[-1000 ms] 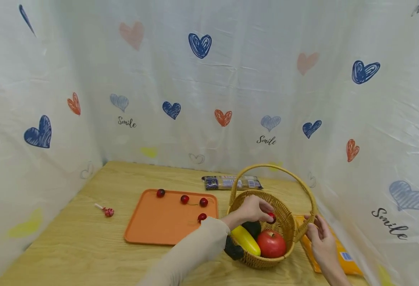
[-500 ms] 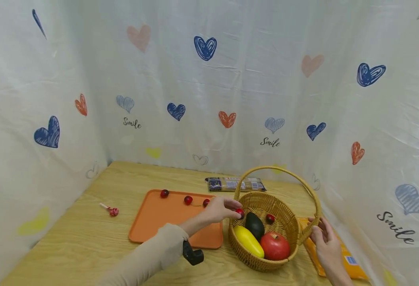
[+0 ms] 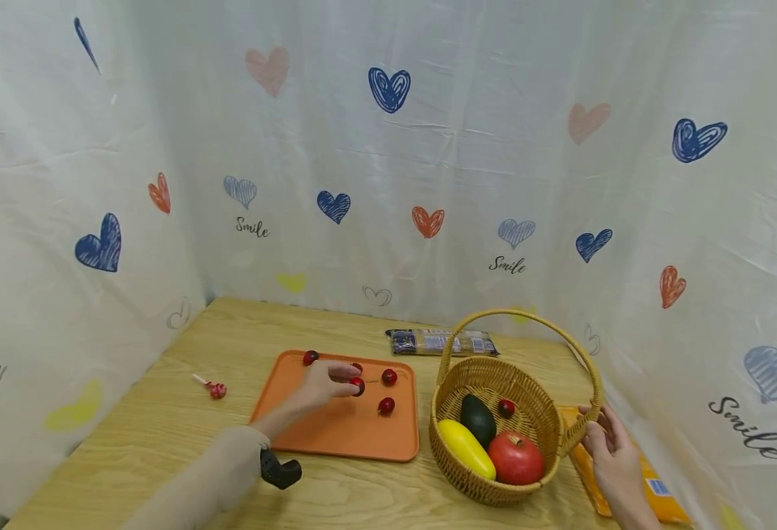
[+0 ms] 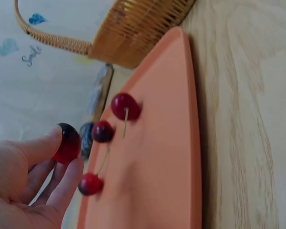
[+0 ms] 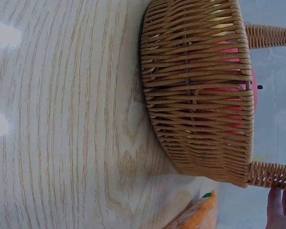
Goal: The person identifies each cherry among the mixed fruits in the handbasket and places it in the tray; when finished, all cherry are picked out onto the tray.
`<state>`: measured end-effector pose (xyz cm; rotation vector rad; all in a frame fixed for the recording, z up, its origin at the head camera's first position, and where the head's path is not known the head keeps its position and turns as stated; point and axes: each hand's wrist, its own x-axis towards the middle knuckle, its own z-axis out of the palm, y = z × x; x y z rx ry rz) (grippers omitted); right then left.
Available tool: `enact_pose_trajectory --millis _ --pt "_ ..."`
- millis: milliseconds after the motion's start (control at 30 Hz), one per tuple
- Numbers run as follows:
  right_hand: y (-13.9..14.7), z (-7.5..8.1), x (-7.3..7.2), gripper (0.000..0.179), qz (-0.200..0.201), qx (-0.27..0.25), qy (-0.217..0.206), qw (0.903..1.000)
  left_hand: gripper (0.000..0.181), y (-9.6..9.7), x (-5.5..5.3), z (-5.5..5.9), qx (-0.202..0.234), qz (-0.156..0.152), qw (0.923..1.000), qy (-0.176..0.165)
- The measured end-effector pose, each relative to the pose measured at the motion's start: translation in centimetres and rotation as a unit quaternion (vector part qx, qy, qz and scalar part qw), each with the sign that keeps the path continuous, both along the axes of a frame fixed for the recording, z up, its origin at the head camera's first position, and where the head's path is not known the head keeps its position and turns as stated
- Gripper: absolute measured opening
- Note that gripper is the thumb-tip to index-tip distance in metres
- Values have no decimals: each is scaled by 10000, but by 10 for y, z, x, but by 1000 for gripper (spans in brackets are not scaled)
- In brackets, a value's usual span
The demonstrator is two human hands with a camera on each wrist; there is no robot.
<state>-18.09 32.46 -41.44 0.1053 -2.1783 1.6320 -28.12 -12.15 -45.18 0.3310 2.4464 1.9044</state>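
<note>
My left hand (image 3: 320, 386) pinches a dark red cherry (image 4: 70, 148) between thumb and fingertips, over the orange tray (image 3: 322, 434). Several more cherries lie on the tray, among them one with a stem (image 4: 125, 107) nearest the basket end. My right hand (image 3: 616, 460) holds the wicker basket (image 3: 474, 492) by the right foot of its handle (image 3: 592, 368), thumb on the near side. Inside the basket sit a long yellow fruit (image 3: 466, 450), a dark green avocado (image 3: 477, 419), a round red fruit (image 3: 515, 458) and one cherry (image 3: 507, 408).
A long clear-windowed packet (image 3: 441, 342) lies behind the basket. An orange packet (image 3: 660, 500) is under and beside the right hand. A wrapped lollipop (image 3: 216, 390) lies left of the tray. A heart-printed curtain (image 3: 454, 169) closes off the back and sides.
My left hand has moved left, from inside the basket to over the tray, with a cherry in its fingers. My right hand stays on the basket handle.
</note>
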Motion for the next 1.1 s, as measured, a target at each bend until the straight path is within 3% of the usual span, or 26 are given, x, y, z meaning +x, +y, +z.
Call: enact_pose_trajectory --millis 67,300,433,567,767,1100 --pt "0 0 0 55 -7 -3 -43 10000 33 -8 1 -1 -209 175 9996 65" --pt "-2 2 0 60 -133 126 -253 9995 28 -18 3 -9 -919 331 9950 204" --pt "-3 2 0 61 -109 144 -287 9994 25 -22 2 -20 -1324 506 9898 162" --pt "-3 2 0 61 -146 150 -277 9994 24 -25 0 -28 -1585 494 9861 54" --pt "-2 0 1 60 -183 177 -162 9995 24 -26 -2 -32 -1638 478 9853 71" --pt "-1 1 2 54 -71 135 65 9999 27 -31 0 -22 -1431 533 9882 -129"
